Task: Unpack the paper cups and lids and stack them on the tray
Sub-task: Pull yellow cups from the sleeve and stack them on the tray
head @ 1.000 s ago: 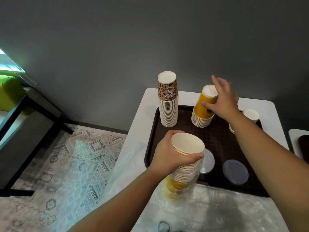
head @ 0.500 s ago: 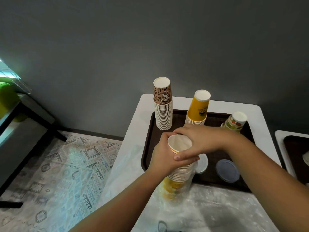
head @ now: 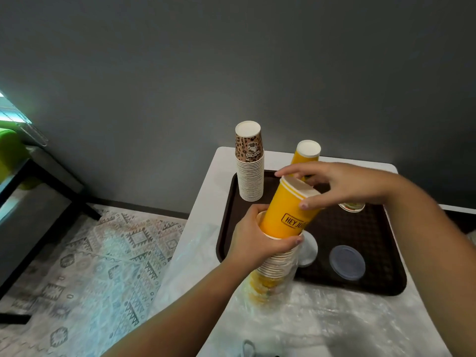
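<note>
To do this step well, I think the person should draw the yellow cup [head: 288, 210] out along the line of the sleeved stack [head: 277, 264] and not sideways, while the lower hand keeps the other cups from rising with it. The right hand [head: 345, 186] pinches the rim of this 1 cup between thumb and fingers, half closed, and the cup leans toward it, its base not yet out of the stack. The left hand [head: 257, 243], just below it, is wrapped around the top of the stack, and beyond both hands on the tray [head: 360, 228] stand 2 finished stacks and perhaps a 3rd, mostly hidden.
</note>
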